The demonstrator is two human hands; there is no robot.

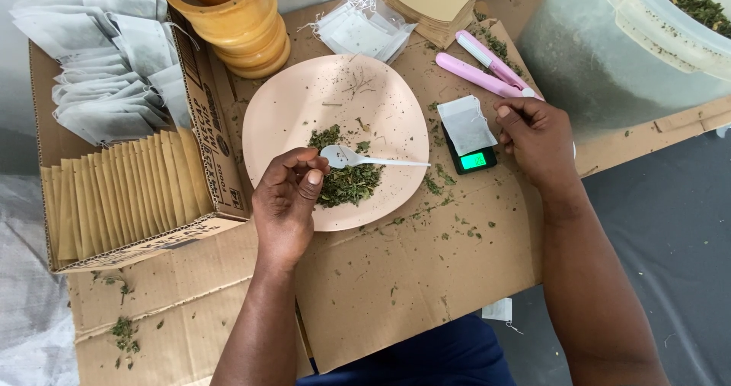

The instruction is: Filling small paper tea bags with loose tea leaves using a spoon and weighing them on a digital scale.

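Left hand (285, 199) pinches dried herbs (346, 180) over a pink plate (282, 104); right hand (537, 138) grips a small scale (472, 160) bearing one unfilled tea bag (464, 123); box (57, 226) holds many packed.

Work surface: flattened brown cardboard sheet (396, 279), spread over grey sheeting (670, 203), scattered with crumbs of dried green herb (445, 196). Directly on it lay:
- a pale pink plate (304, 104), at centre;
- a small black pocket scale (472, 160), just right of the plate;
- a pink handheld sealer (487, 70), behind the scale;
- a stack of tan paper envelopes (434, 5) and a clear bag of white filter sachets (362, 30), at the far edge;
- a ribbed wooden mortar (240, 28);
- an open cardboard box (205, 104), at left;
- a translucent plastic tub (609, 59), at far right.
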